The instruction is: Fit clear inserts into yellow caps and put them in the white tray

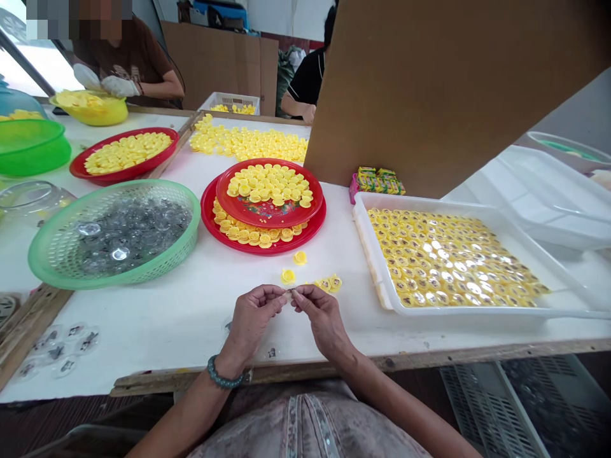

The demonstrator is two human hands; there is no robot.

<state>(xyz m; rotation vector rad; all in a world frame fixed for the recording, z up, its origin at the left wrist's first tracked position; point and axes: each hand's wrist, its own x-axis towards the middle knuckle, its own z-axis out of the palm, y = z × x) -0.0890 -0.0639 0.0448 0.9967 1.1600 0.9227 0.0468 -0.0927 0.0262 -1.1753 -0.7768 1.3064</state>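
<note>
My left hand (254, 321) and my right hand (323, 318) meet near the table's front edge, thumbs and fingertips pinched together. Whatever sits between them is too small and too covered to name. Just beyond the fingertips lie two loose yellow flower-shaped pieces, one nearer (287, 276) and one farther (300, 257). Beside my right hand are several yellow pieces with shiny clear discs on them (329, 284). Under my wrists, a clear disc with a small dark print (272, 352) rests on the white table (157, 331).
Stacked red plates (270, 219) hold yellow pieces. A green basket (114, 277) contains clear discs, and more discs (64, 348) lie at left. The white tray (377, 267) holds rows of disc-topped yellow pieces. A cardboard panel (429, 95) stands behind; two people work across the table.
</note>
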